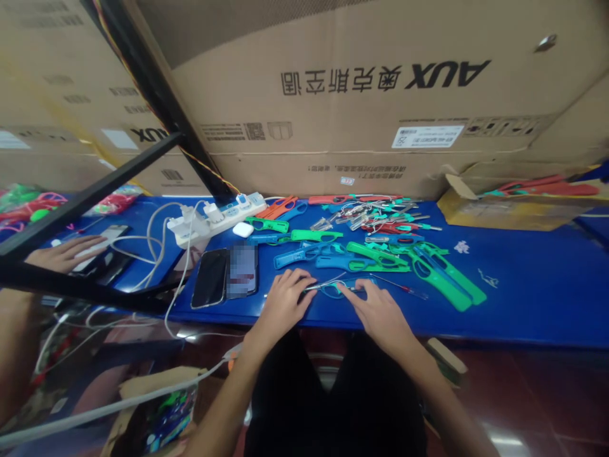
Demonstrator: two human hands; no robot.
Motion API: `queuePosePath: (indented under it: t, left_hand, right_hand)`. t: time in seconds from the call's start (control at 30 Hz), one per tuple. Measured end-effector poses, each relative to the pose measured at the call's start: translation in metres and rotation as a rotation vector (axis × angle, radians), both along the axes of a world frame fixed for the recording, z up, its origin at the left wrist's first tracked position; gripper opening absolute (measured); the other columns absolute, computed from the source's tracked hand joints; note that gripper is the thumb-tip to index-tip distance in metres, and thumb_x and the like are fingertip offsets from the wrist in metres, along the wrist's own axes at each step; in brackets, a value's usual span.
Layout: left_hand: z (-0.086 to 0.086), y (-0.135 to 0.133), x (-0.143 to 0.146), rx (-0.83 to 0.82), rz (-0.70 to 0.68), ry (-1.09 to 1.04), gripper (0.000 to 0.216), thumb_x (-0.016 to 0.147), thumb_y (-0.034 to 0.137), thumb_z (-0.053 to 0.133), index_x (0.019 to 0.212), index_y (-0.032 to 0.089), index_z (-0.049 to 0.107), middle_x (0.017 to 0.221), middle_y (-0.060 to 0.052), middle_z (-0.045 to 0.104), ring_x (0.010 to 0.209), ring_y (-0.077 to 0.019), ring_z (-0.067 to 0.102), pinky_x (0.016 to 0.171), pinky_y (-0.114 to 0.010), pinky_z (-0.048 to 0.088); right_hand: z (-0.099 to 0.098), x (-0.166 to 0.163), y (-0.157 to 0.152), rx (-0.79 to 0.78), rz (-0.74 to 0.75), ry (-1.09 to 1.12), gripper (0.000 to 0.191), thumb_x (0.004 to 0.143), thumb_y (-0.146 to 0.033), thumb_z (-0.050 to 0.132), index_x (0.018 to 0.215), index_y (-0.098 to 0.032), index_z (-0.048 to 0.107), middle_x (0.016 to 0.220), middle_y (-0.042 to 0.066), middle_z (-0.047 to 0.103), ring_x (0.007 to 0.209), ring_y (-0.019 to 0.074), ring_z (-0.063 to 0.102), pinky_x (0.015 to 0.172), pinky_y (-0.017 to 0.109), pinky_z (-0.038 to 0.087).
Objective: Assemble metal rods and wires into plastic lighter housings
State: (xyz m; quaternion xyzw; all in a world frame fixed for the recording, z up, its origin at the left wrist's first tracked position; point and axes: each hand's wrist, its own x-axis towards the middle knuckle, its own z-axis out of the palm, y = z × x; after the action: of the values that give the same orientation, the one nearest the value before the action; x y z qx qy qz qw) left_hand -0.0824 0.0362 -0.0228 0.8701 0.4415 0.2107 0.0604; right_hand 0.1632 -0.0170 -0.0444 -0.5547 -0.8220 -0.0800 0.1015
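Note:
At the blue bench's front edge, my left hand is closed on the nozzle end of a blue long-nosed lighter shell; a thin metal rod shows at its fingertips. My right hand pinches the shell's other side, its index finger pressed near a teal trigger-like part. The fingers partly cover the shell. Just behind lie blue shells and green shells. To the right of my right hand is a thin rod with a red section.
Lighter inner parts with wires and clear tanks are heaped behind. Two phones and a power strip stand left. An open carton holds red pieces at right. Beyond a black frame bar, another person's hand rests by a phone.

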Motion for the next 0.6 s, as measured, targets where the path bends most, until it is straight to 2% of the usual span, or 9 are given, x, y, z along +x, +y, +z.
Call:
queuePosePath:
  t: [0.13,0.3,0.5,0.6]
  left_hand:
    - [-0.005,0.001,0.001,-0.001,0.029,-0.089,0.034,0.099,0.039,0.064,0.129,0.023,0.062,0.123,-0.007,0.071,0.111,-0.0265,0.062,0.093,-0.042,0.046]
    - [-0.006,-0.006,0.015,0.064,-0.001,-0.191,0.036,0.100,0.036,0.063,0.133,0.023,0.059,0.131,-0.009,0.067,0.121,-0.0282,0.058,0.101,-0.044,0.046]
    - [-0.007,-0.022,0.036,0.107,-0.045,-0.052,0.037,0.100,0.040,0.061,0.134,0.024,0.063,0.152,-0.009,0.054,0.138,-0.0331,0.046,0.111,-0.051,0.042]
    - [-0.010,-0.021,0.036,0.107,-0.052,-0.011,0.037,0.102,0.042,0.058,0.134,0.025,0.064,0.151,-0.008,0.056,0.137,-0.0337,0.047,0.109,-0.053,0.043]
  right_hand:
    - [0.000,-0.001,-0.001,0.012,0.004,0.036,0.054,0.100,-0.013,0.047,0.151,-0.033,0.051,0.121,0.011,0.063,0.097,0.0208,0.062,0.077,0.032,0.043]
    - [0.002,-0.002,-0.004,0.027,-0.053,0.140,0.047,0.107,-0.026,0.045,0.154,-0.026,0.047,0.122,0.010,0.067,0.099,0.0204,0.066,0.084,0.034,0.048]
    - [-0.003,-0.002,-0.006,0.134,-0.060,0.241,0.037,0.109,-0.031,0.040,0.139,-0.023,0.061,0.123,0.009,0.071,0.106,0.0223,0.069,0.087,0.037,0.049]
    - [-0.003,-0.001,-0.006,0.150,-0.035,0.249,0.035,0.109,-0.029,0.041,0.133,-0.023,0.065,0.122,0.007,0.072,0.103,0.0216,0.070,0.084,0.036,0.048]
